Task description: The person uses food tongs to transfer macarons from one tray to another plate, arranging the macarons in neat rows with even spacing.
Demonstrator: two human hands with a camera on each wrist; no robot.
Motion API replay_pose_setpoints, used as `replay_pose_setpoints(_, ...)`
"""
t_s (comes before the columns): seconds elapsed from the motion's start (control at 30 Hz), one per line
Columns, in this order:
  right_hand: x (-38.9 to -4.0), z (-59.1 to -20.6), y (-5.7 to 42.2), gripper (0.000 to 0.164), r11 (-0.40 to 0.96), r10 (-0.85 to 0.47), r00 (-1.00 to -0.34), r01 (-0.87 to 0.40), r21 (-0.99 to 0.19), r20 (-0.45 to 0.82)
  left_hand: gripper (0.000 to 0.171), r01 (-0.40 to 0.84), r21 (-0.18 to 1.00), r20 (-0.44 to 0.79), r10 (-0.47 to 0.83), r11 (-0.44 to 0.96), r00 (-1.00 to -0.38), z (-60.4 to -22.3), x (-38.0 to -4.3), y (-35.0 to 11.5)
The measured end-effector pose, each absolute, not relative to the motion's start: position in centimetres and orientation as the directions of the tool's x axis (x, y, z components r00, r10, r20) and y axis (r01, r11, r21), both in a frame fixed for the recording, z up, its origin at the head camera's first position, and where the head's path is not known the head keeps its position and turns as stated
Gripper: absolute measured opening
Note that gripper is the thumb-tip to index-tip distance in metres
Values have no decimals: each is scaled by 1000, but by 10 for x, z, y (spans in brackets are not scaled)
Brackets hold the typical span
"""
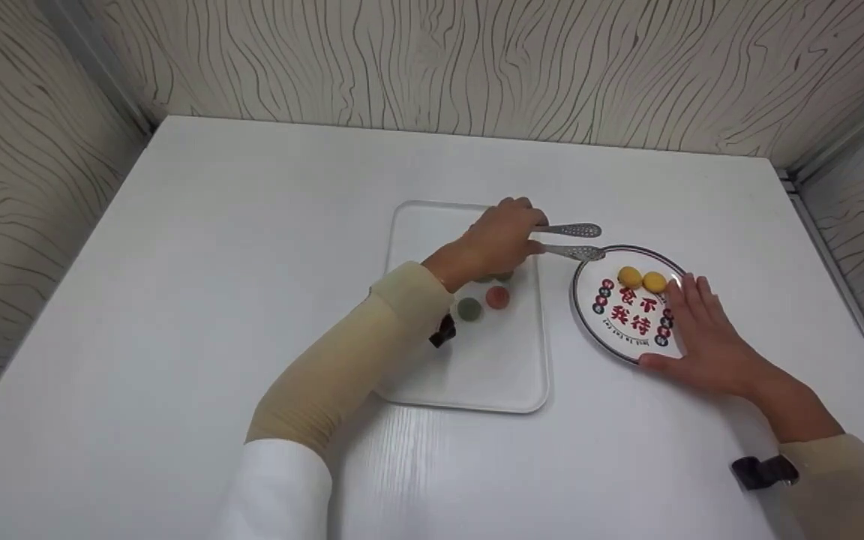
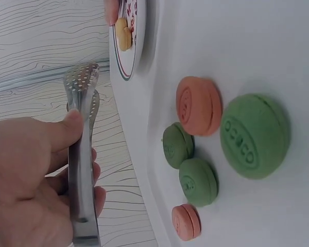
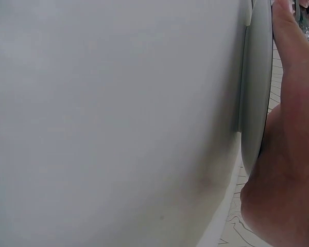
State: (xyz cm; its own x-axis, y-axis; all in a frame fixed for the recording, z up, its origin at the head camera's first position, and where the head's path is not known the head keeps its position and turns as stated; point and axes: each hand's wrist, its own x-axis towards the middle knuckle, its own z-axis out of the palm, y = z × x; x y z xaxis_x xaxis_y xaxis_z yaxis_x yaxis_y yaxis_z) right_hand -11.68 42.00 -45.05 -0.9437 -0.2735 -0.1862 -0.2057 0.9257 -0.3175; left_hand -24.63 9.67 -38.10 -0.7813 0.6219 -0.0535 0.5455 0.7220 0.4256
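My left hand (image 1: 501,234) grips metal tongs (image 2: 81,170) over the far right part of a white tray (image 1: 477,367). The tongs' perforated tips point right and stand apart with nothing between them; the nearer tip overlaps the plate's rim in the head view. Two yellow macarons (image 1: 642,280) sit side by side on the round plate (image 1: 589,289), which bears red characters. My right hand (image 1: 709,349) lies along the plate's right edge, fingers extended and thumb at the near rim. On the tray are green macarons (image 2: 255,136) and pink macarons (image 2: 198,105), partly hidden by my left hand in the head view.
The tray and plate stand on a white table (image 1: 199,300), the plate right of the tray. Wood-grain patterned panels (image 1: 432,60) rise behind the table and at both sides. My left forearm reaches across the tray's left side.
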Motion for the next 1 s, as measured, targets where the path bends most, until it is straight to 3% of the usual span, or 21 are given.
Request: replay_pose_setpoints(1.0,-117,-447,420,121,925,-277,-940,-204,-320,-199,43,446,564,-27,555,695,-831,-379,-255,22)
